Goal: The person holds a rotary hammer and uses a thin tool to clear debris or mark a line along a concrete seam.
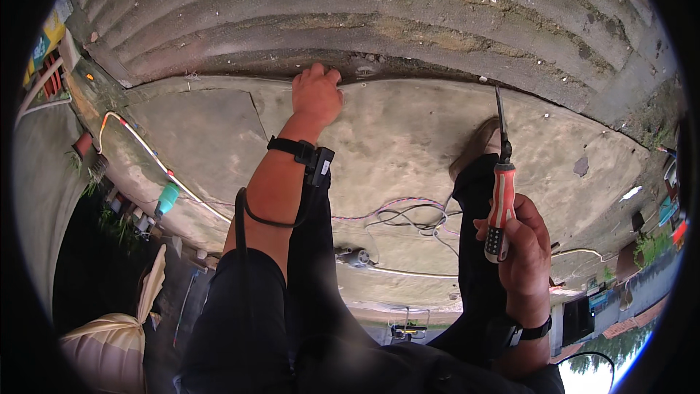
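My left hand (317, 95) reaches to the seam where the pale concrete slab (408, 124) meets a grey ridged surface (364, 22). Its fingers are curled, and the tips are hidden, so I cannot see whether they grip anything. A black strap with a small box (319, 164) sits on that wrist. In my right hand (526, 255) is a screwdriver (503, 204) with a red and grey handle and a dark dotted end. Its thin metal shaft points away from me, the tip near the seam. The right hand is closed around the handle.
My brown shoe (477, 147) stands on the slab near the screwdriver. Thin cables (415, 215) lie coiled between my legs, close to a small grey device (356, 257). A white hose (149, 149) and a turquoise object (167, 198) are at left.
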Action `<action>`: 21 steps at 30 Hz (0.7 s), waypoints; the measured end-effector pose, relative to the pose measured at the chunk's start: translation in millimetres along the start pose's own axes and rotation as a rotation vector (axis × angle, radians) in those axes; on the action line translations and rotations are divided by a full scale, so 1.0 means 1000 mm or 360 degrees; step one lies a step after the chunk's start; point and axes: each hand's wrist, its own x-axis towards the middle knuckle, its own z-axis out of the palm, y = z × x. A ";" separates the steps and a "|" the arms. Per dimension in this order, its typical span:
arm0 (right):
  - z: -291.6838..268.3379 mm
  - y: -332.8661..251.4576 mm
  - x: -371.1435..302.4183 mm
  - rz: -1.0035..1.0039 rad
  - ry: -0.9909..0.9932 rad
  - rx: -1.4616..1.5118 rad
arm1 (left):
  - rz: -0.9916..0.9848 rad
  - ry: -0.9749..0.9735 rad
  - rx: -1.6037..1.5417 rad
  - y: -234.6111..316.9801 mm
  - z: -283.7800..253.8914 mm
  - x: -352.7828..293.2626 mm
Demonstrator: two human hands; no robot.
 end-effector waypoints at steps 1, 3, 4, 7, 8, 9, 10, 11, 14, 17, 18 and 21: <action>0.002 0.001 0.000 0.0015 0.0013 -0.0007 | 0.0008 -0.0019 -0.0023 -0.005 -0.001 -0.002; 0.006 0.004 -0.001 0.0036 0.0030 -0.0019 | 0.0027 -0.0050 -0.0041 -0.013 0.001 -0.010; 0.006 0.008 -0.001 0.0040 0.0032 -0.0023 | 0.0037 -0.0059 -0.0034 -0.015 0.005 -0.017; 0.012 0.014 0.000 0.0026 0.0050 -0.0050 | 0.0076 -0.0086 -0.0027 -0.017 -0.004 -0.019; 0.014 0.016 0.001 0.0019 0.0059 -0.0060 | 0.0090 -0.0096 -0.0028 -0.018 -0.006 -0.019; 0.016 0.018 0.001 0.0018 0.0056 -0.0060 | 0.0093 -0.0121 0.0020 -0.021 -0.006 -0.017; 0.017 0.021 0.002 0.0018 0.0053 -0.0060 | 0.0095 -0.0146 0.0068 -0.024 -0.004 -0.016; 0.017 0.024 0.001 0.0022 0.0059 -0.0059 | 0.0104 -0.0180 0.0112 -0.026 -0.002 -0.016; 0.020 0.028 0.002 0.0044 0.0074 -0.0113 | -0.0048 -0.0219 0.0228 -0.046 0.001 -0.028; 0.023 0.032 0.003 0.0023 0.0102 -0.0122 | 0.0015 -0.0190 0.0148 -0.063 0.005 -0.037; 0.025 0.033 0.003 0.0018 0.0104 -0.0120 | 0.0031 -0.0166 0.0134 -0.065 0.003 -0.036; 0.032 0.035 0.005 0.0020 0.0125 -0.0115 | 0.0049 -0.0098 0.0121 -0.067 0.000 -0.033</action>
